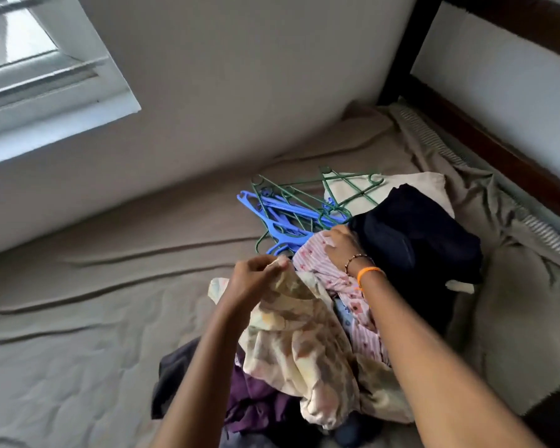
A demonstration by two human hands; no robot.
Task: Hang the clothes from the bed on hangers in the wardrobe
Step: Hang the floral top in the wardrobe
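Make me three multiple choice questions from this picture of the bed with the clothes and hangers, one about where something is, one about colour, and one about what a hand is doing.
1. Where do the hangers lie?
A. on the bed, beyond the clothes pile
B. on the window ledge
C. hooked on the bed frame

2. What colours are the hangers?
A. red and white
B. blue and green
C. all black

3. What is the left hand doing?
A. lying flat on the sheet
B. gripping a hanger
C. pinching the cream floral garment

Answers:
1 A, they lie on the sheet next to the dark navy garment.
2 B, some are blue, the others green.
3 C, its fingertips hold a raised edge of the cream fabric, while the right hand rests on the pink striped garment.
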